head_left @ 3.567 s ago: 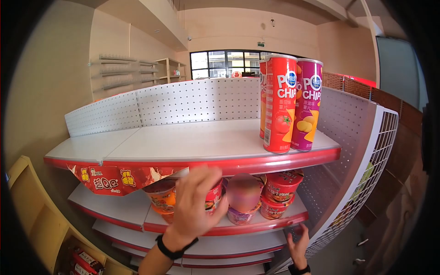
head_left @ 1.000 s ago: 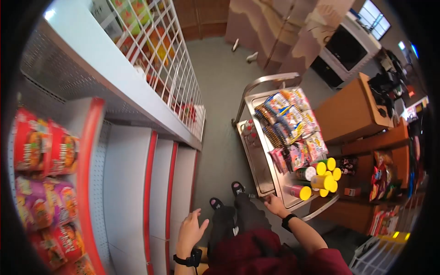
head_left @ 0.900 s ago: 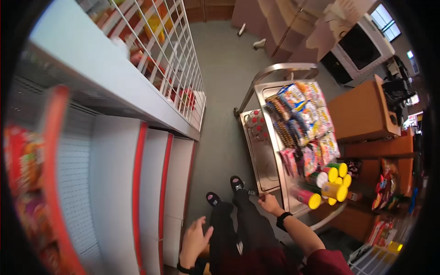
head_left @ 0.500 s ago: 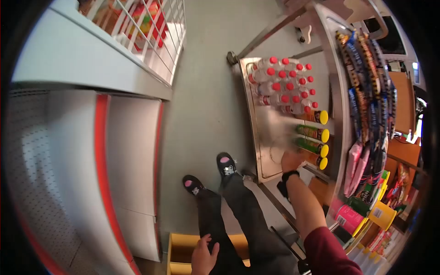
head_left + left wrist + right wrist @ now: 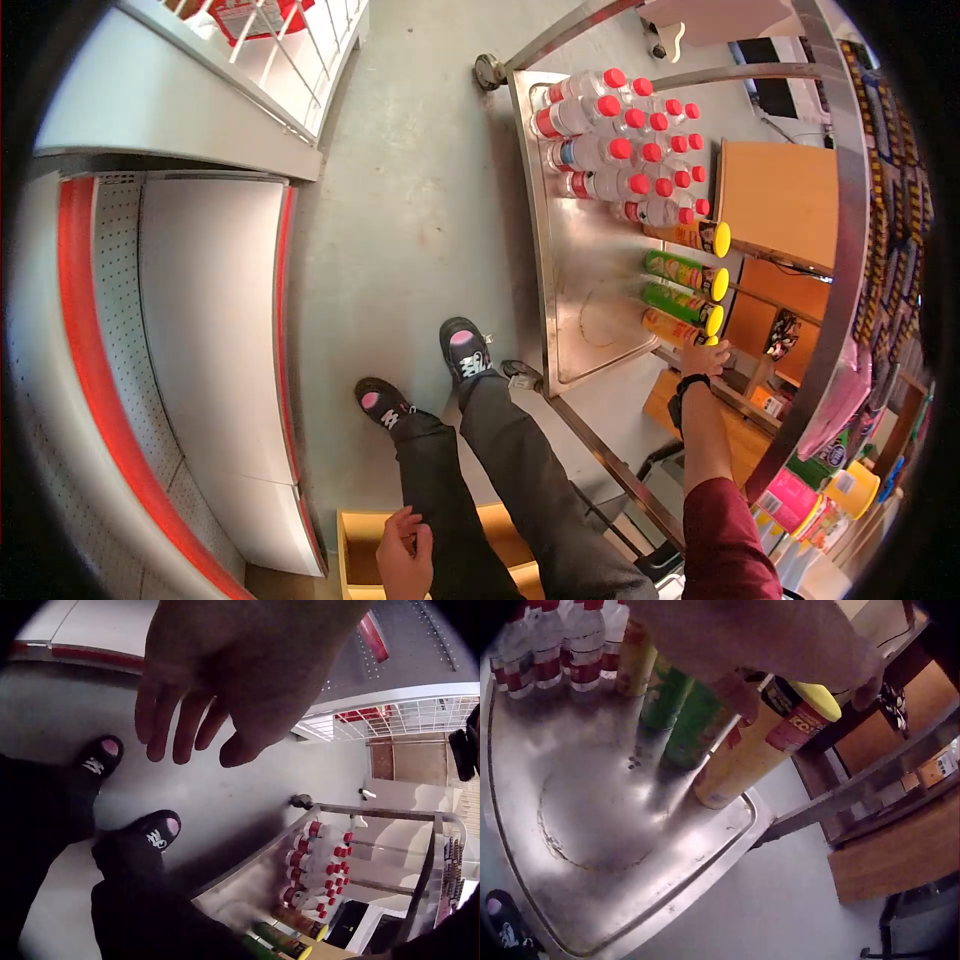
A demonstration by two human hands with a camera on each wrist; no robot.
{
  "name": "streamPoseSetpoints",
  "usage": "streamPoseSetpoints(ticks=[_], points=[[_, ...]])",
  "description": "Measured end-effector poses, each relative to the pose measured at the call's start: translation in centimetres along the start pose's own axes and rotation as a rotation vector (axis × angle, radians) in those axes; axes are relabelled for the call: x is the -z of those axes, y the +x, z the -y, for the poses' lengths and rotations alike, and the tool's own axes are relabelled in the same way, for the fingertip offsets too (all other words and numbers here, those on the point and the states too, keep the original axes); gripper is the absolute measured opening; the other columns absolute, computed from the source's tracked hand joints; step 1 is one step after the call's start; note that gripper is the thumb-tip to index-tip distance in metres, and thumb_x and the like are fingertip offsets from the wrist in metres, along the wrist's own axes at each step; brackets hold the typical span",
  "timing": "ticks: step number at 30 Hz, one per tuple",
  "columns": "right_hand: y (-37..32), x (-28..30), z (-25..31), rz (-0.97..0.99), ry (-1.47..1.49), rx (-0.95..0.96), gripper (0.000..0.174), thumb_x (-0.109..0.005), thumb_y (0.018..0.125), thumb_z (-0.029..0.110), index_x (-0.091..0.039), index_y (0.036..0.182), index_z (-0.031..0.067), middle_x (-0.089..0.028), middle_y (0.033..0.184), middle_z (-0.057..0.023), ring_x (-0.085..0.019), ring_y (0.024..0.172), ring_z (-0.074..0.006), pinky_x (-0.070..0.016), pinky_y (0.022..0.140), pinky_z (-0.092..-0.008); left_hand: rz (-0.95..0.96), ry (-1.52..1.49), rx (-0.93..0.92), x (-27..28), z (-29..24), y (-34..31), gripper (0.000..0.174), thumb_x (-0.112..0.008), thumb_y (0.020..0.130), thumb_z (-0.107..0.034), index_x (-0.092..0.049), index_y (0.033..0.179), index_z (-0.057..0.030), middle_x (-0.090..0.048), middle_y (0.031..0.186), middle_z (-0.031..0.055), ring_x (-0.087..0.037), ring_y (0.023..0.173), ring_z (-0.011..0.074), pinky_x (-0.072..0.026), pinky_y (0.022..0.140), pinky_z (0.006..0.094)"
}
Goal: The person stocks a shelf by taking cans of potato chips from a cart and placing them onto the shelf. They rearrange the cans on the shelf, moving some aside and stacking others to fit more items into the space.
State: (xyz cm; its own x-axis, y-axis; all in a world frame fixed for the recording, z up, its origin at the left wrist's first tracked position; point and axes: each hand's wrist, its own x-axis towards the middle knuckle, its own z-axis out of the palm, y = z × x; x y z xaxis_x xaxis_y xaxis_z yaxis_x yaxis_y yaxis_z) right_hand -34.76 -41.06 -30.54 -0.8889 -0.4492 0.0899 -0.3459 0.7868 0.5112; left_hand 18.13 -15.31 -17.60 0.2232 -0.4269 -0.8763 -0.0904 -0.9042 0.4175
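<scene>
My right hand (image 5: 705,358) is at the top of an orange chip can (image 5: 742,754) with a yellow lid, on the lower shelf (image 5: 622,817) of a metal trolley. In the right wrist view its fingers straddle the can's top: one fingertip overlaps the can's side, and a gap shows between another and the lid. Two green chip cans (image 5: 682,268) and another orange can (image 5: 690,236) stand in the same row. Beyond them are several clear bottles (image 5: 590,150) with red caps. My left hand (image 5: 405,555) hangs near my left leg, fingers loosely bent, holding nothing.
White shelving (image 5: 210,300) with red edges runs along the left, with a wire grid panel (image 5: 290,60) at its end. Dark snack packs (image 5: 885,200) and more cans (image 5: 850,490) lie on the trolley's upper tier. A yellow wooden box (image 5: 360,540) is by my legs.
The view has turned from the shelving with chip cans and noodle cups to the trolley and lowered. My right hand has moved across to the nearest orange can; the left has dropped beside my leg.
</scene>
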Motion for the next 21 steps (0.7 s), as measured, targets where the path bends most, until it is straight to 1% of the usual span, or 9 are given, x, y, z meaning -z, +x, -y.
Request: streamPoseSetpoints(ticks=[1, 4, 6, 8, 12, 14, 16, 19, 21], points=[[2.1, -2.5, -1.2, -0.006, -0.006, 0.047, 0.098, -0.066, 0.086, 0.058, -0.016, 0.159, 0.0164, -0.028, 0.161, -0.015, -0.045, 0.133, -0.0471, -0.0407, 0.107, -0.054, 0.011, 0.035, 0.042, 0.1, -0.1, 0.4, 0.036, -0.061, 0.101, -0.022, -0.055, 0.131, -0.0025, -0.069, 0.111, 0.0114, -0.067, 0.093, 0.0209, -0.0551, 0.078, 0.0335], [5.5, -7.7, -4.2, -0.02, 0.244, 0.251, 0.095, -0.063, 0.087, 0.061, -0.018, 0.159, 0.0172, -0.029, 0.16, -0.015, -0.051, 0.127, -0.0457, -0.0454, 0.101, -0.056, 0.017, 0.047, 0.049, -0.3, 0.6, 1.3, 0.037, -0.062, 0.101, -0.023, -0.055, 0.131, -0.0021, -0.069, 0.113, 0.0118, -0.067, 0.094, 0.0216, -0.0552, 0.079, 0.0334], [2.5, -5.7, -3.7, -0.039, 0.209, 0.244, 0.093, -0.065, 0.086, 0.063, -0.026, 0.154, 0.0136, -0.04, 0.149, -0.0206, -0.056, 0.122, -0.0431, -0.0487, 0.097, -0.0561, 0.022, 0.043, 0.031, -0.5, 0.6, 1.5, 0.037, -0.061, 0.101, -0.023, -0.055, 0.131, -0.0017, -0.069, 0.112, 0.0122, -0.067, 0.094, 0.0215, -0.0552, 0.08, 0.0331], [-0.4, -3.1, -2.1, -0.038, 0.13, 0.015, 0.09, -0.069, 0.084, 0.062, -0.035, 0.144, 0.0044, -0.048, 0.131, -0.0234, -0.06, 0.116, -0.0405, -0.0516, 0.093, -0.0542, 0.023, 0.038, 0.01, -0.6, 0.4, 1.7, 0.037, -0.06, 0.101, -0.022, -0.055, 0.131, -0.0014, -0.069, 0.111, 0.0125, -0.067, 0.094, 0.0214, -0.0551, 0.081, 0.0329], [-0.6, -5.7, -3.8, -0.074, 0.138, 0.02, 0.091, -0.07, 0.083, 0.063, -0.038, 0.134, -0.0053, -0.049, 0.118, -0.023, -0.058, 0.117, -0.0418, -0.0523, 0.094, -0.0497, 0.041, 0.028, -0.011, -1.4, -1.5, 3.4, 0.038, -0.066, 0.096, -0.019, -0.056, 0.128, -0.0007, -0.069, 0.11, 0.0145, -0.068, 0.095, 0.0224, -0.0546, 0.084, 0.0344], [0.5, -8.3, -5.4, -0.142, 0.341, 0.287, 0.092, -0.07, 0.084, 0.062, -0.039, 0.127, -0.0122, -0.05, 0.117, -0.024, -0.054, 0.119, -0.0425, -0.0509, 0.094, -0.0478, 0.042, 0.036, 0.018, -2.2, -2.2, 4.2, 0.036, -0.066, 0.095, -0.013, -0.056, 0.127, 0.0002, -0.07, 0.11, 0.0153, -0.069, 0.094, 0.0216, -0.055, 0.083, 0.0343], [-2.4, -8.7, -5.3, -0.196, 0.398, 0.318, 0.083, -0.072, 0.085, 0.058, -0.042, 0.118, -0.0118, -0.049, 0.112, -0.0254, -0.052, 0.116, -0.0435, -0.0466, 0.095, -0.0485, 0.064, -0.025, -0.092, -3.1, -2.4, 5.2, 0.044, -0.071, 0.09, -0.018, -0.054, 0.127, -0.0024, -0.068, 0.107, 0.017, -0.067, 0.096, 0.0359, -0.0545, 0.084, 0.0448], [-9.5, -7.6, -4.3, -0.39, 0.426, 0.438, 0.066, -0.076, 0.086, 0.046, -0.043, 0.11, -0.006, -0.047, 0.108, -0.0226, -0.05, 0.105, -0.0398, -0.0419, 0.095, -0.0479, 0.103, 0.167, -0.266, -5.5, -3.4, 7.4, 0.045, -0.073, 0.087, -0.013, -0.054, 0.127, -0.0039, -0.067, 0.111, 0.0154, -0.066, 0.099, 0.0337, -0.0538, 0.087, 0.0445], [-15.7, -4.1, -3.0, -0.127, 0.726, 0.483, 0.056, -0.08, 0.084, 0.033, -0.041, 0.106, -0.0014, -0.045, 0.105, -0.0175, -0.048, 0.1, -0.0332, -0.0405, 0.094, -0.0438, 0.119, 0.263, -0.404, -7.4, -4.6, 8.7, 0.05, -0.074, 0.084, -0.012, -0.054, 0.13, -0.0049, -0.063, 0.119, 0.0154, -0.062, 0.108, 0.0336, -0.0514, 0.093, 0.0448]])
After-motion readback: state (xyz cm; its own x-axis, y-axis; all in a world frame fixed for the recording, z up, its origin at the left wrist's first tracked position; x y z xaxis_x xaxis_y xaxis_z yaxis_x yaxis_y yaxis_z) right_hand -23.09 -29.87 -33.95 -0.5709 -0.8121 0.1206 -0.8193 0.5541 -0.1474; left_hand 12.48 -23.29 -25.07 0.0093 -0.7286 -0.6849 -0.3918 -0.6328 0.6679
